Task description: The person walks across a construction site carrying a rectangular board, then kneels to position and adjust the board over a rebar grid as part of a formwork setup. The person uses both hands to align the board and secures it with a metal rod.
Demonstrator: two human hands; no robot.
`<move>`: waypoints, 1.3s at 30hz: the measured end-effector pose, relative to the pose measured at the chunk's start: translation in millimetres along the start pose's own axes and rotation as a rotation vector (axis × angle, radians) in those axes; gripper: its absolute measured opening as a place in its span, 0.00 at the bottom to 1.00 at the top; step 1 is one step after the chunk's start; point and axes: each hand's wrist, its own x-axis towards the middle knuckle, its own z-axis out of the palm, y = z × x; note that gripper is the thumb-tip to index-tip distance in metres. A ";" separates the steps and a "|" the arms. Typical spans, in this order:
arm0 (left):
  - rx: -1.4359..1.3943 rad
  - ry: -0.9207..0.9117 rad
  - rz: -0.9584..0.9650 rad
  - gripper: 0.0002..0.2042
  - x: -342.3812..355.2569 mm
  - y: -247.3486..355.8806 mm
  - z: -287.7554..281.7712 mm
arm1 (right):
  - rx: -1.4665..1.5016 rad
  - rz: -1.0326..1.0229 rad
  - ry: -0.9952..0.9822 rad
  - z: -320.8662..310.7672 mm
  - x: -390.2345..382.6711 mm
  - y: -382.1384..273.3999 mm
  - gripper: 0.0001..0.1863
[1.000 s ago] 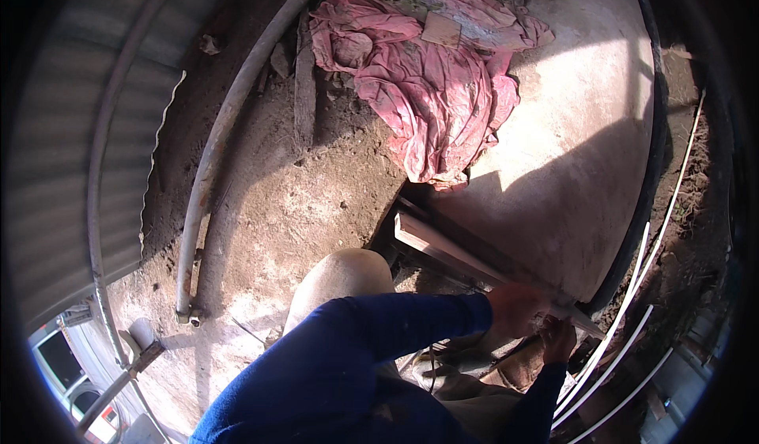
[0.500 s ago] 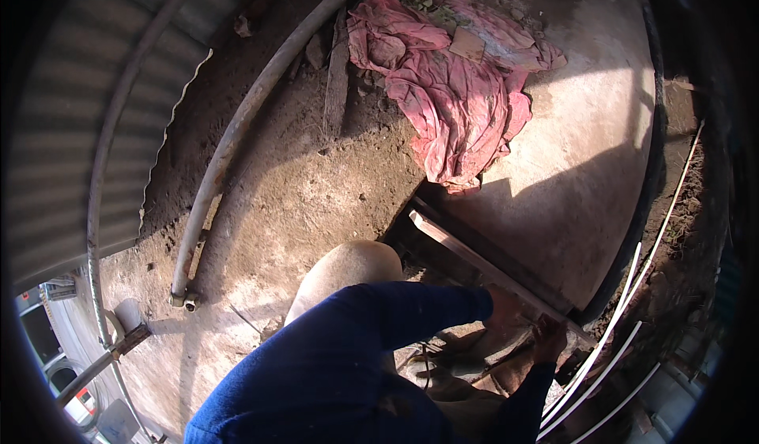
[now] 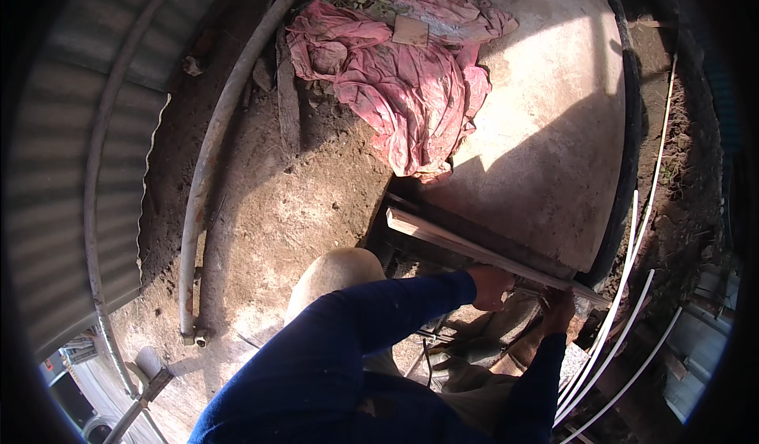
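A long pale wooden strip [image 3: 466,244] lies slantwise over a dark gap in the ground, its far-left end lit by the sun. My left hand [image 3: 490,286] is closed at the strip's near edge, around the middle of its length; the fingertips are partly hidden. Close to the strip's right end, my right hand [image 3: 558,309] grips it, with its fingers in shadow. Below the hands are my shoes and some brownish pieces, too dim to make out.
A crumpled pink cloth [image 3: 419,100] lies ahead on the concrete slab [image 3: 545,151]. Thin white rods [image 3: 617,309] stand out on the right. At left are a curved metal pipe [image 3: 207,147] and a corrugated sheet [image 3: 71,175]. A weathered wood piece [image 3: 288,104] lies on the soil.
My view has turned, so cloth and pipe appear farther left. The wooden strip lies at a flatter slant in the picture, with both hands still at it.
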 end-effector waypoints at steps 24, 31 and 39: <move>-0.001 0.067 -0.044 0.41 -10.1 11.1 -2.0 | -0.086 -0.028 0.096 10.7 -6.2 9.5 0.33; 0.034 -0.042 -0.107 0.43 -8.3 16.2 -12.7 | -0.128 0.006 0.127 27.6 -8.2 -7.5 0.24; 0.176 -0.137 0.005 0.40 -7.8 -4.4 -7.3 | -0.129 0.031 0.143 16.0 -14.3 -12.4 0.29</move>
